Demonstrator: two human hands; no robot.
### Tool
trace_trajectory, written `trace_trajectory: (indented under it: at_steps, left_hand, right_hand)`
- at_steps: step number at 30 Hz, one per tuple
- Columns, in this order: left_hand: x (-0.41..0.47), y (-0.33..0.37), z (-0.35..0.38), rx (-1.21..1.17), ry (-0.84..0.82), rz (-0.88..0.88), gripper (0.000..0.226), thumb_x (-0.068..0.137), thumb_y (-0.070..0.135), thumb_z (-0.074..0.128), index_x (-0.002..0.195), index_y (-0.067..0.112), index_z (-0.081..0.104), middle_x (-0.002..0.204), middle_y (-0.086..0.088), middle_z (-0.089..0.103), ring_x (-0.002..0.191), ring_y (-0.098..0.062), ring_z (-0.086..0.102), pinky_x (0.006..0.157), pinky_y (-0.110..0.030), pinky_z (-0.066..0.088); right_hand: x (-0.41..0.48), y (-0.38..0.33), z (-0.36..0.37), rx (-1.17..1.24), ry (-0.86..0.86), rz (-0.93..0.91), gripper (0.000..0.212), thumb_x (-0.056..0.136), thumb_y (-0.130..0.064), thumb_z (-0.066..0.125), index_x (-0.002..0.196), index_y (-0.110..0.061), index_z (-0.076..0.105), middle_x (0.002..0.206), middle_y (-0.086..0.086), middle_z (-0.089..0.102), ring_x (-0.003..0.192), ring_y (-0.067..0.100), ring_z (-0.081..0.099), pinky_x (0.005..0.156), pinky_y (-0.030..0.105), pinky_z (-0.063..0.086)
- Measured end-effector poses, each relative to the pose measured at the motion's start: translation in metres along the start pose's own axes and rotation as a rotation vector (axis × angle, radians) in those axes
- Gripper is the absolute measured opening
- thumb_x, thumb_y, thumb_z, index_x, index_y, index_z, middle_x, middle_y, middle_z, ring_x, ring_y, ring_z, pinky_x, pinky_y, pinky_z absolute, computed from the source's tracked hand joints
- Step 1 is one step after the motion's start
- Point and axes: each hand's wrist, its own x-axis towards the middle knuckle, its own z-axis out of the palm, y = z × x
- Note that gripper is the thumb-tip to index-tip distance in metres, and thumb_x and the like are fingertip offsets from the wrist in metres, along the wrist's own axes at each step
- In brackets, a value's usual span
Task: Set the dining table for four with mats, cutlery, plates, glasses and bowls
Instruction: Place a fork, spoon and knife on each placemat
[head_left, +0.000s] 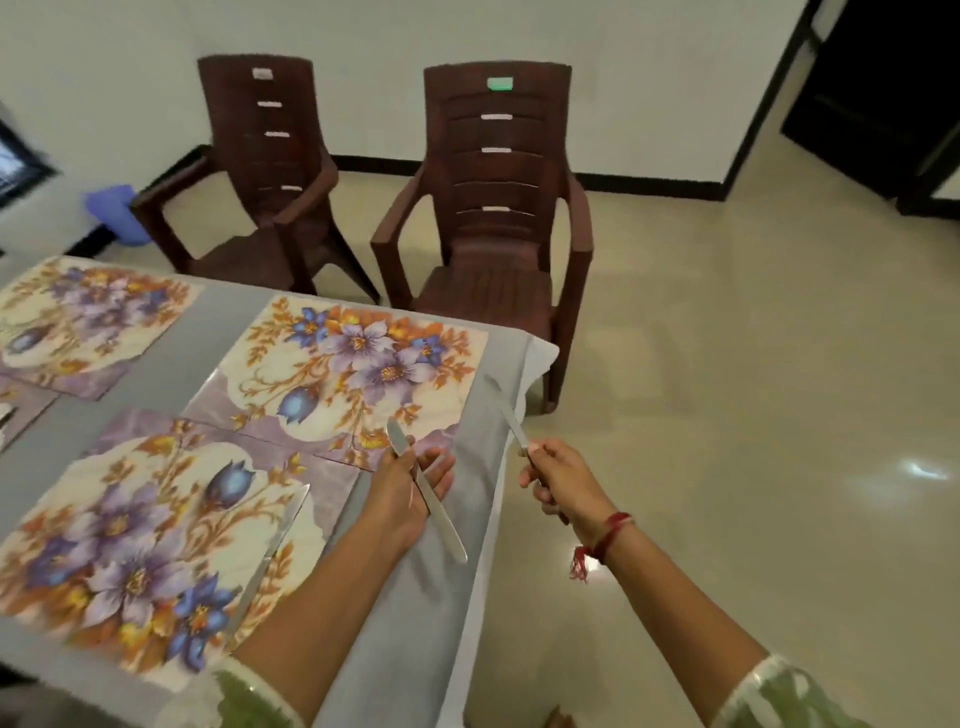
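Pale floor tiles (727, 364) and a white wall are seen beyond the counter (218, 332), which is draped in a grey cloth. A left chair (270, 182) and a right chair (498, 208), both brown plastic, are set at its far side. Floral mats are already laid: a near mat (130, 545), a far right mat (353, 364), a far left mat (88, 317), and a sliver of a fourth mat (21, 410) at the left edge. No plates, glasses or bowls are visible, so the task is judged to be at the cutlery stage.

The hands are held apart over the counter's right end. A first knife (441, 519) is held by the left hand (405, 488), pinched about mid-length, with its blade pointing away toward the far right mat. A second knife (511, 421) is gripped at its handle by the right hand (558, 480), its blade slanted over the cloth just beside that mat's right edge. A laid knife (275, 545) rests along the right side of the near mat.

The knives appear to be slim, stiff steel, and are judged light and rather slippery. They are best taken by the handle, with the blade kept clear of the fingers. They can be expected to slide on the glossy mats, so a flat, gentle set-down is advised.
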Motion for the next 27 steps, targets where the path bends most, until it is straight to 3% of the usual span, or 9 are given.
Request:
trace_trajectory:
  at_steps: [3,5,10,16,20,22,27]
  left_hand:
    - [0.008,0.009,0.001,-0.17,0.047,0.002,0.017,0.103,0.011,0.033,0.096,0.013,0.048,0.077,-0.003,0.055,0.058,-0.014,0.063,0.049,-0.021,0.053]
    - [0.016,0.012,0.003,-0.252,0.075,0.012,0.022,0.102,0.009,0.032,0.092,0.012,0.052,0.082,-0.003,0.057,0.067,-0.016,0.06,0.048,-0.02,0.054]
    - [0.039,0.013,0.022,-0.339,0.105,0.036,0.028,0.101,0.008,0.031,0.089,0.012,0.056,0.092,-0.004,0.061,0.082,-0.018,0.06,0.075,-0.03,0.049]
    - [0.087,0.03,0.05,-0.478,0.189,0.081,0.025,0.101,0.006,0.029,0.092,0.012,0.052,0.094,-0.006,0.058,0.083,-0.021,0.059,0.085,-0.035,0.046]
    - [0.12,0.049,0.067,-0.549,0.228,0.096,0.027,0.1,0.005,0.03,0.09,0.013,0.053,0.091,-0.006,0.059,0.082,-0.019,0.059,0.08,-0.032,0.046]
    - [0.131,0.061,0.075,-0.596,0.265,0.129,0.029,0.101,0.004,0.03,0.084,0.013,0.052,0.085,-0.005,0.058,0.08,-0.018,0.059,0.08,-0.032,0.046]
    - [0.154,0.091,0.084,-0.775,0.362,0.231,0.023,0.101,0.006,0.033,0.09,0.012,0.052,0.088,-0.005,0.059,0.06,-0.018,0.068,0.072,-0.03,0.051]
  right_hand:
    - [0.014,-0.016,-0.005,-0.104,-0.061,-0.058,0.018,0.097,-0.028,0.049,0.094,-0.011,0.055,0.064,-0.001,0.053,0.042,0.007,0.03,0.039,0.017,0.024]
    - [0.03,-0.025,-0.007,-0.171,-0.087,-0.101,0.017,0.097,-0.027,0.05,0.092,-0.012,0.056,0.064,-0.001,0.054,0.044,0.008,0.031,0.04,0.018,0.025]
    - [0.08,-0.049,-0.008,-0.286,-0.158,-0.138,0.012,0.094,-0.022,0.055,0.097,-0.011,0.056,0.068,0.003,0.056,0.046,0.007,0.037,0.039,0.016,0.031]
    - [0.152,-0.084,-0.008,-0.444,-0.281,-0.165,0.004,0.093,-0.015,0.056,0.094,-0.012,0.057,0.071,0.004,0.06,0.052,0.008,0.048,0.04,0.012,0.035]
    - [0.204,-0.111,-0.009,-0.54,-0.398,-0.118,0.005,0.088,-0.007,0.057,0.089,-0.011,0.055,0.071,0.006,0.067,0.05,0.015,0.056,0.045,0.023,0.043]
    - [0.231,-0.127,-0.005,-0.593,-0.444,-0.118,0.005,0.086,-0.006,0.058,0.089,-0.009,0.055,0.068,0.006,0.067,0.045,0.012,0.05,0.041,0.02,0.038]
    - [0.293,-0.164,0.026,-0.599,-0.586,-0.119,0.017,0.09,-0.003,0.055,0.078,-0.013,0.047,0.065,0.008,0.06,0.035,0.004,0.039,0.035,0.017,0.027]
